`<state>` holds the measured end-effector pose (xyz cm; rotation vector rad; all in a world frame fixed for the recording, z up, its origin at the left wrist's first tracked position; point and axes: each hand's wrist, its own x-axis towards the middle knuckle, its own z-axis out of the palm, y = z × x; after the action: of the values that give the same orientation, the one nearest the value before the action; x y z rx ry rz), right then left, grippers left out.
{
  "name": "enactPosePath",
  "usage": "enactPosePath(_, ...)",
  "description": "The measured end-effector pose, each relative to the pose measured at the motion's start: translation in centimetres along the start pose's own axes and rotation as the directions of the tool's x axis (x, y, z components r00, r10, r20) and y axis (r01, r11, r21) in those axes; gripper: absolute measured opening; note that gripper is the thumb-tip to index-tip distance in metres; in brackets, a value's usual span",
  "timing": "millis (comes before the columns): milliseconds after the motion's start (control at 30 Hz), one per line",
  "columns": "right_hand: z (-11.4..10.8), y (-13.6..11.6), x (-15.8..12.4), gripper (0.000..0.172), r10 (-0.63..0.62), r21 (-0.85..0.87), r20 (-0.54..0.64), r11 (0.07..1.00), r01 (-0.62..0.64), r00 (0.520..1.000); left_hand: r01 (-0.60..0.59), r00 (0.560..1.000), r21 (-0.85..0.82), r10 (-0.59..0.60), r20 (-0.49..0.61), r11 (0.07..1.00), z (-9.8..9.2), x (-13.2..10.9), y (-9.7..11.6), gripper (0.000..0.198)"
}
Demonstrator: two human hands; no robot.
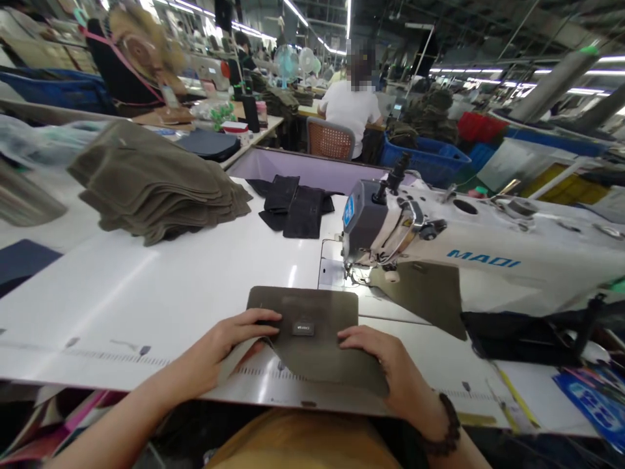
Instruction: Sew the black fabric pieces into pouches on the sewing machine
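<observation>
Olive panel [319, 355] in left hand [228, 337] and right hand [394, 361]; cloth [403, 133] in blue bin [424, 157].

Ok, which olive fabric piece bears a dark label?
The front piece, between left hand and right hand; the olive stack and rear piece under the white sewing machine show none.

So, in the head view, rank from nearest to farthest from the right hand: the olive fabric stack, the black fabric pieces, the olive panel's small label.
1. Small label: on the olive panel, left of the right hand.
2. Black fabric pieces: beyond the panel, left of the sewing machine.
3. Olive fabric stack: farther left on the table.
</observation>
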<state>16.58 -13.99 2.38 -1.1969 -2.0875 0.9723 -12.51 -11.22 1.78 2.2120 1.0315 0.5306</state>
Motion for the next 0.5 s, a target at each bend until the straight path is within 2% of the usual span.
enactPosePath(67, 0.3, 0.5, 0.6, 0.018, 0.120, 0.021, -0.095, 0.993, -0.119, 0.988, 0.075, 0.993, -0.029, -0.077, -0.090, 0.997, 0.2, 0.4, 0.3, 0.024)
enactPosePath(167, 0.9, 1.2, 1.1, 0.015, 0.296, 0.040, -0.204, 0.955, -0.294, 0.933, 0.222, 0.947, -0.027, -0.222, -0.230, 0.975, 1.2, 0.5, -0.3, 0.022)
enactPosePath(200, 1.2, 1.4, 1.1, 0.019, 0.329, 0.075, -0.234, 0.944, -0.320, 0.915, 0.257, 0.928, -0.024, -0.254, -0.274, 0.966, 1.7, 0.4, -0.6, 0.028)
enactPosePath(267, 1.7, 1.7, 0.9, 0.042, 0.364, 0.153, -0.286, 0.930, -0.333, 0.886, 0.291, 0.895, -0.021, -0.280, -0.347, 0.957, 2.4, 0.0, -1.1, 0.051)
enactPosePath(300, 1.8, 1.8, 0.8, 0.053, 0.362, 0.166, -0.309, 0.931, -0.324, 0.880, 0.280, 0.893, -0.011, -0.265, -0.364, 0.960, 2.5, -0.1, -1.3, 0.058)
enactPosePath(367, 2.1, 1.9, 0.5, 0.055, 0.322, 0.093, -0.332, 0.946, -0.309, 0.886, 0.218, 0.926, 0.036, -0.195, -0.324, 0.975, 2.5, -0.3, -1.3, 0.056)
enactPosePath(433, 2.1, 1.9, 0.3, 0.040, 0.250, -0.052, -0.334, 0.958, -0.283, 0.909, 0.135, 0.965, 0.097, -0.108, -0.240, 0.986, 2.1, -0.3, -1.1, 0.043)
enactPosePath(500, 2.0, 1.8, 0.2, 0.028, 0.197, -0.156, -0.322, 0.954, -0.257, 0.926, 0.100, 0.980, 0.130, -0.075, -0.185, 0.986, 1.7, -0.1, -1.0, 0.038)
